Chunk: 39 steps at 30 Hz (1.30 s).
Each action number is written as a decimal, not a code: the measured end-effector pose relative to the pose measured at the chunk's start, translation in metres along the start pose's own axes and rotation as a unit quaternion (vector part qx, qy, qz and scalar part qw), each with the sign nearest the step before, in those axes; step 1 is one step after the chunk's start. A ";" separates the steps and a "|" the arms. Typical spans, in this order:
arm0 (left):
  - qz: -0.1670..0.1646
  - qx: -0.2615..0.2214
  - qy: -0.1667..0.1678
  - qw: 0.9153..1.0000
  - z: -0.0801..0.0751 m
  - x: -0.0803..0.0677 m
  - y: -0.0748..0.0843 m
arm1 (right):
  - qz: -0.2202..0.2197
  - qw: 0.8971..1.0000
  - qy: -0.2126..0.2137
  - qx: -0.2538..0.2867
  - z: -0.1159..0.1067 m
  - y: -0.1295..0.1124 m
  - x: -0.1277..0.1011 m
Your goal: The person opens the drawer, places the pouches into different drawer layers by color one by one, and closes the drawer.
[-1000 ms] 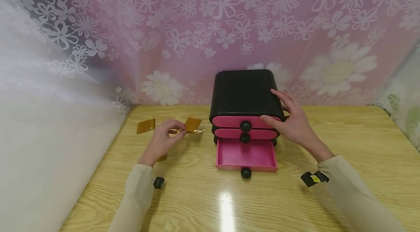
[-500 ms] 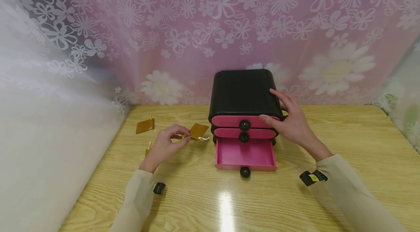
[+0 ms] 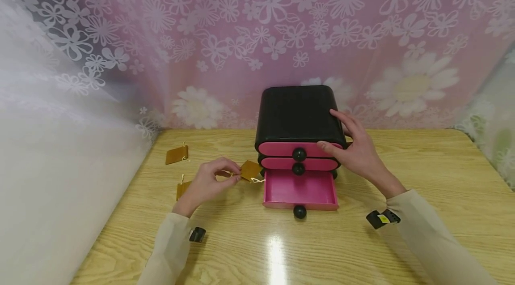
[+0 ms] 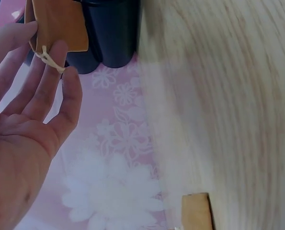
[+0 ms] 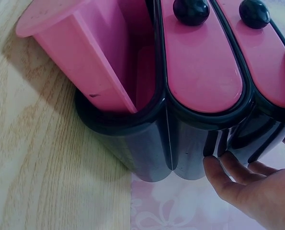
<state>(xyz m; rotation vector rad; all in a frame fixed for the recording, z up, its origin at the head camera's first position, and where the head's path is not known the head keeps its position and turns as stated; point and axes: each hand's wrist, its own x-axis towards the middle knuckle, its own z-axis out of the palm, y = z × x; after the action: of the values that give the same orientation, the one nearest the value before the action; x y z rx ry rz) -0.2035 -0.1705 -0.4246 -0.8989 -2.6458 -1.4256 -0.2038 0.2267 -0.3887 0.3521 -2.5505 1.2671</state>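
On the light wooden worktop [image 3: 402,159] stands a small black plastic box with three pink drawers [image 3: 299,117], each drawer with a round black knob. The bottom pink drawer [image 3: 300,190] is pulled out toward the person, and its inside shows only pink. The other two drawers are closed. The right hand [image 3: 356,148] rests on the box at its 3 o'clock side, fingers spread, with the thumb on the front edge of the top drawer and the fingertips [image 5: 218,170] touching the black side wall. The left hand [image 3: 209,182] pinches a small flat brown tag with a pale string [image 3: 251,170] between thumb and fingers. The tag hangs just off the open drawer, at the drawer's 9 o'clock side, close to its left wall. A second brown tag [image 3: 176,155] lies flat on the worktop at 10 o'clock from the left hand. A third brown tag [image 3: 182,189] lies right beside that hand, at 9 o'clock from it. A pink curtain with white flowers [image 3: 281,30] hangs behind the worktop.
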 end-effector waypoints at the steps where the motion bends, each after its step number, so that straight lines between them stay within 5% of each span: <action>1: 0.000 -0.001 -0.004 1.000 0.000 -0.001 0.001 | 0.001 1.000 0.000 0.000 0.000 0.000 0.000; 14: -0.001 -0.039 -0.045 0.998 0.003 -0.004 0.010 | 0.005 1.000 0.000 -0.005 0.000 0.001 0.000; 39: 0.034 -0.029 -0.083 0.996 0.056 0.018 0.023 | 0.005 1.000 0.002 -0.002 0.001 0.001 0.000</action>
<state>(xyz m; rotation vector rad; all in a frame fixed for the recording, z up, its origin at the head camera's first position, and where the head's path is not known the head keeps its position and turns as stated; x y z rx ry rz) -0.1929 -0.1088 -0.4354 -1.1499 -2.6708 -1.4811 -0.2044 0.2268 -0.3902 0.3355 -2.5542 1.2657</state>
